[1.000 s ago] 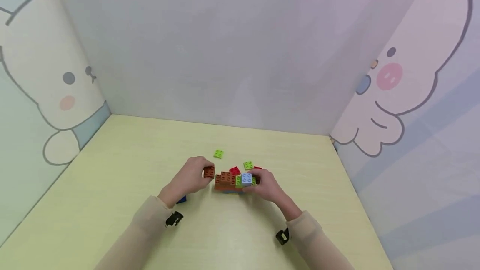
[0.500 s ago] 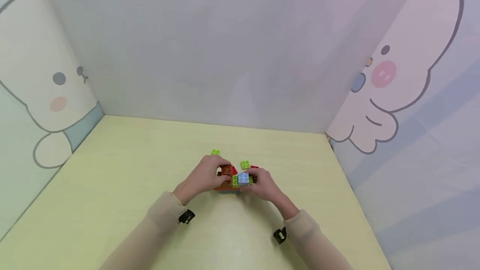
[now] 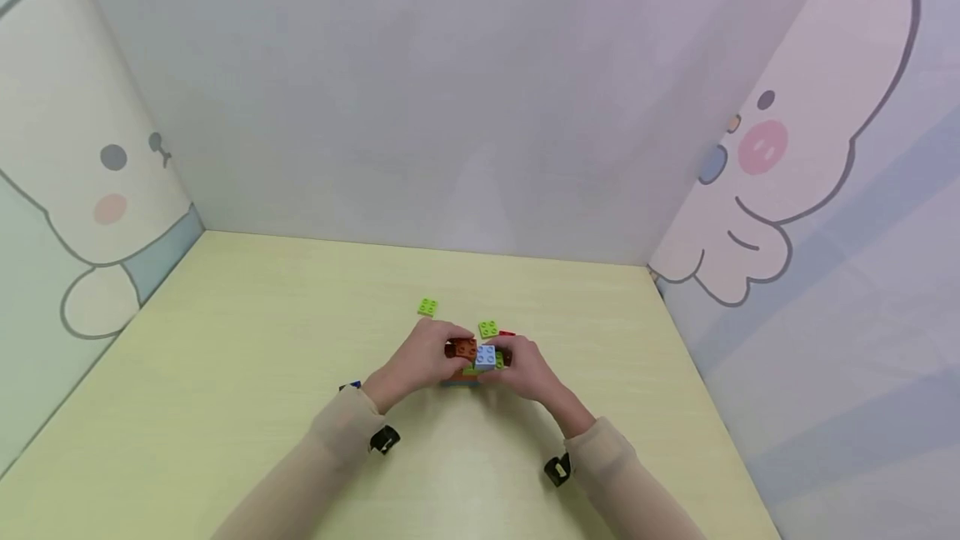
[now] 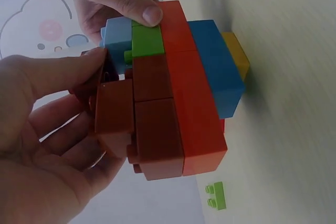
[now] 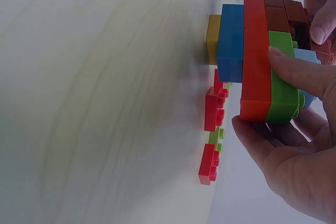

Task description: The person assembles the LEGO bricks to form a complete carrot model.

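The left hand [image 3: 422, 359] is pinching a small brown studded plastic brick [image 3: 466, 348] between its thumb and fingers, holding it at the top of a multicoloured stack of plastic bricks, just beside a small square light blue brick [image 3: 486, 357]; whether it is seated on the studs, the views are not showing clearly. The right hand [image 3: 527, 369] is gripping the opposite end of the stack, its thumb pressing on a glossy green plastic brick [image 5: 281, 85] and its fingers curling round the end. The light blue brick is sitting above the green one, between the two hands. In the green brick's layer, brown plastic bricks [image 4: 157, 135] are standing in line with it, and another brown brick [image 4: 115, 106] is resting above them. Below, long orange-red plastic bricks [image 4: 197, 103] are forming a row, with a blue plastic brick [image 4: 218, 69] under them and a yellow plastic brick [image 4: 236, 56] lowest, nearest the table.

Behind the stack, red studded bricks [image 5: 210, 109] and a lime green studded brick [image 3: 488, 329] are lying on the pale yellow wooden table [image 3: 262, 323]. A second lime green brick [image 3: 427, 307] is lying beyond the left hand, and a dark blue brick [image 3: 350, 387] is showing partly beside the left wrist. Small black devices [image 3: 385, 440] are hanging at the cuffs of the beige sleeves [image 3: 622, 473].
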{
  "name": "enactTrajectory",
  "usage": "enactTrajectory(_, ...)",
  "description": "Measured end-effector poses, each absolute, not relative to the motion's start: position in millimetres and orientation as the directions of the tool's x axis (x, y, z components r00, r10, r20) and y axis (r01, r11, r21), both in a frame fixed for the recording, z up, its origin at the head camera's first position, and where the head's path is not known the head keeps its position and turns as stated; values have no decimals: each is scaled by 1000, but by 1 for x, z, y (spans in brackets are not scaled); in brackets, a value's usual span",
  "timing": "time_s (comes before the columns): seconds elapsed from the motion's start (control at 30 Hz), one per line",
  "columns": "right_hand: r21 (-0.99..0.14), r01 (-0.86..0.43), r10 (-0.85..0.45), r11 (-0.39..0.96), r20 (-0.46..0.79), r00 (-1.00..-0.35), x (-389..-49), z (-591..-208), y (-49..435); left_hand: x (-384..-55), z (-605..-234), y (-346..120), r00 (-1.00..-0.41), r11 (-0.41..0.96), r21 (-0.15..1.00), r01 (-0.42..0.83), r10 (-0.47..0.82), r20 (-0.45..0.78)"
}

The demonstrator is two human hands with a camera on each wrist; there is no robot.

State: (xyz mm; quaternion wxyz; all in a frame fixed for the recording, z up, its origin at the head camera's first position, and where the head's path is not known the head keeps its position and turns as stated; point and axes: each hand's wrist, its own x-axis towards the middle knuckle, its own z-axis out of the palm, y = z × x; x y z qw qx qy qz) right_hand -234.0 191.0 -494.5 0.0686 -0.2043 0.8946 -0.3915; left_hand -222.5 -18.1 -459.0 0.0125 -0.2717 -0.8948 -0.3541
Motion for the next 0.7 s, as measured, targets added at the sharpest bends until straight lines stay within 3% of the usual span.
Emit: enactTrajectory(0.7, -727, -297, -411, 619, 23, -911, -234, -495, 190, -228, -475, -16, -850, 645, 577, 500, 494, 184)
